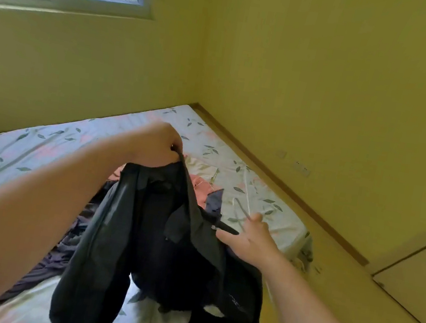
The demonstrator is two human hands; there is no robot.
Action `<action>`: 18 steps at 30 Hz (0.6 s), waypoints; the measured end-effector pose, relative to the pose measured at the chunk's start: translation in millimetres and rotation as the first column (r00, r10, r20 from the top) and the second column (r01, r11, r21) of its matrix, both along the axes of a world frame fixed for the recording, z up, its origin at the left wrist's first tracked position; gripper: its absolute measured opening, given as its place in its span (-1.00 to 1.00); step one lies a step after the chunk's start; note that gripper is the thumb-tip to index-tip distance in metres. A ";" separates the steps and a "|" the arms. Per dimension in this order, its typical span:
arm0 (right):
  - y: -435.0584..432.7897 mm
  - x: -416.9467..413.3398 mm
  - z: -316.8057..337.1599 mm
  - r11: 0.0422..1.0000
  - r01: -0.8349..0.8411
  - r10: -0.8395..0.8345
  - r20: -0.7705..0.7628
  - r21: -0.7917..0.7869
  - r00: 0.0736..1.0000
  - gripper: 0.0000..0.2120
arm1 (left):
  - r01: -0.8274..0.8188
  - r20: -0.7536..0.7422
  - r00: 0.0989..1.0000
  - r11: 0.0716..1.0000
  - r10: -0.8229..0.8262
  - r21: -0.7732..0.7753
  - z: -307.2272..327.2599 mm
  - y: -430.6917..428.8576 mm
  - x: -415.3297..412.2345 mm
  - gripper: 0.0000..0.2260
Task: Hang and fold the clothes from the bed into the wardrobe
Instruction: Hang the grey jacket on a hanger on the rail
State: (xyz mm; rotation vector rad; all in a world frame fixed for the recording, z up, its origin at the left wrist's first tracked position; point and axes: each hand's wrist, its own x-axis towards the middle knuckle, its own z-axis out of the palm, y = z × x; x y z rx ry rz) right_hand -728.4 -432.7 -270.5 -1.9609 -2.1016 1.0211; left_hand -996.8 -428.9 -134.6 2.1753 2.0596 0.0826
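floral bed (40,150) below: left hand (157,145) pinches black jacket (152,235) aloft, right hand (247,239) spread against its edge.

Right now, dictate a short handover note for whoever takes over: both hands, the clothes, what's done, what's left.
Left hand: raised, pinches the dark jacket by its top edge and holds it up over the bed.
Right hand: open, fingers spread, at the jacket's side.
A pink garment and other dark clothes lie on the bed.
Done: jacket picked up.
Left: hang or fold it, then the rest.
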 end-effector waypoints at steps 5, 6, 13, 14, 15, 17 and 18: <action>-16.8 -46.1 7.3 0.999 -0.032 0.041 -0.351 0.031 0.935 -0.14 | 0.176 0.283 0.947 0.983 -0.154 -0.054 16.6 -13.7 46.2 -0.88; -17.5 -51.4 9.0 0.999 -0.002 0.019 -0.392 0.045 0.920 -0.20 | 0.194 0.343 0.925 0.980 -0.165 -0.051 13.4 -13.8 50.7 -0.85; 2.1 -31.1 25.1 0.960 0.272 -0.216 -0.440 0.066 0.872 -0.77 | -0.001 0.587 0.809 0.997 0.046 -0.076 -36.6 -6.8 6.5 -0.38; 5.4 -26.3 29.2 0.950 0.308 -0.253 -0.449 0.054 0.857 -0.79 | -0.154 0.565 0.813 0.988 0.140 -0.022 -53.6 -7.2 3.8 -0.47; 8.1 -22.0 33.6 0.937 0.346 -0.284 -0.463 0.054 0.840 -0.79 | -0.311 0.547 0.798 0.950 0.254 0.013 -69.7 -10.6 5.7 -0.58; 13.7 -15.1 41.5 0.909 0.412 -0.335 -0.484 0.058 0.809 -0.77 | -0.453 0.590 0.721 0.891 0.363 0.006 -100.8 -21.6 18.8 -0.58; 15.8 -11.8 44.9 0.897 0.437 -0.353 -0.494 0.061 0.794 -0.77 | -0.443 0.656 0.670 0.896 0.349 -0.025 -112.2 -30.1 29.8 -0.55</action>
